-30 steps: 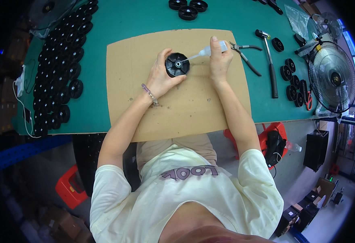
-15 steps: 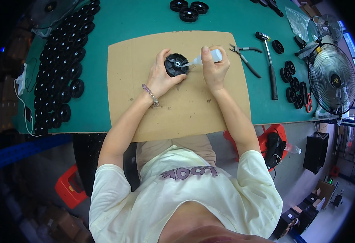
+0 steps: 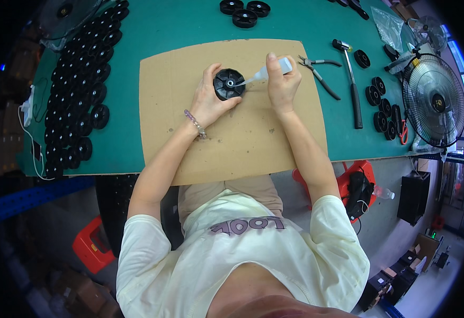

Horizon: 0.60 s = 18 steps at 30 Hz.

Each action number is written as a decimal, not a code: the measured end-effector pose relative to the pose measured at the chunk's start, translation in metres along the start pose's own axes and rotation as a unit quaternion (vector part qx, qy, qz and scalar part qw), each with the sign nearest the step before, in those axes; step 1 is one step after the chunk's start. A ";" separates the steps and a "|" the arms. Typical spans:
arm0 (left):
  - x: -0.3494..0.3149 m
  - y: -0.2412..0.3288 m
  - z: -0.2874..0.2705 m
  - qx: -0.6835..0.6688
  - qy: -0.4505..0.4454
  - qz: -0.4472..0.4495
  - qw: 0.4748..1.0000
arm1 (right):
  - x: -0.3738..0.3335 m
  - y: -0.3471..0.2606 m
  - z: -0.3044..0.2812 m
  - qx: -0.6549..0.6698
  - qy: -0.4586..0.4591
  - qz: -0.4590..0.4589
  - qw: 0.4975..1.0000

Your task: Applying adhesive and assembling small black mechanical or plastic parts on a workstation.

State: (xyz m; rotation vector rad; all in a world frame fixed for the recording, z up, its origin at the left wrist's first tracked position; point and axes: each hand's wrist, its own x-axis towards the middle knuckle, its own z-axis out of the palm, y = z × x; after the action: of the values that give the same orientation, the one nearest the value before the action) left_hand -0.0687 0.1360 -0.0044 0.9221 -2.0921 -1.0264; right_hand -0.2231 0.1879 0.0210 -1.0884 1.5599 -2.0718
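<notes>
One white pwr strip (image 3: 27, 108) lay at the bench's (image 3: 118, 143) L edge, w/ a white cable (image 3: 21, 127) running down toward the near L corner. Right of it, dozens of blk wheels (image 3: 77, 94) were packed in a long band down to the near edge. A brown cardboard sheet (image 3: 221, 153) covered the middle, overhanging the bench's near edge. The L hand (image 3: 207, 98), beaded bracelet (image 3: 196, 123) at its wrist, had its grip part-open, thumb + fingers curved round the rim of one held wheel (image 3: 222, 85). That wheel was over the cardboard sheet's far half, abt midway betw. its L and R edges, hub in view; couldn't tell if it touched the sheet. Past the sheet's far edge, 3 more wheels (image 3: 244, 19) sat grouped. The R hand (image 3: 284, 90) had its grip closed round a whitish squeeze bottle (image 3: 285, 65), thumb up; its thin nozzle (image 3: 248, 81) slanted L to the held wheel's hub, contact unclear. Near the sheet's far R corner lay pliers (image 3: 321, 78), handles spread. Then a hammer (image 3: 355, 103), blk handle twd the near edge, a lone wheel (image 3: 362, 59) near its head. Further R, approx. 5 clustered wheels (image 3: 373, 96), red-handled scissors (image 3: 404, 132) just beside, twd the near R corner. A caged fan (image 3: 435, 100) stood at the R edge.
</notes>
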 end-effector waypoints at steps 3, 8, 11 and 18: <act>0.000 -0.001 0.000 0.027 0.006 0.014 1.000 | 0.001 -0.001 -0.001 -0.005 0.002 0.009 1.000; 0.000 -0.001 0.000 0.002 -0.001 0.004 1.000 | 0.005 0.004 -0.003 -0.017 0.012 -0.003 1.000; 0.000 0.001 -0.001 0.000 -0.001 0.004 1.000 | 0.007 0.006 -0.005 -0.022 0.018 -0.012 1.000; -0.001 -0.002 0.000 0.033 0.008 0.018 0.999 | 0.007 0.006 -0.003 -0.007 0.028 -0.011 1.000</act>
State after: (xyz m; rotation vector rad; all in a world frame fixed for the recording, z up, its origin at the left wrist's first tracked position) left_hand -0.0671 0.1357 -0.0060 0.9179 -2.1339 -0.9325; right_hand -0.2312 0.1830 0.0178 -1.0639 1.5980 -2.1264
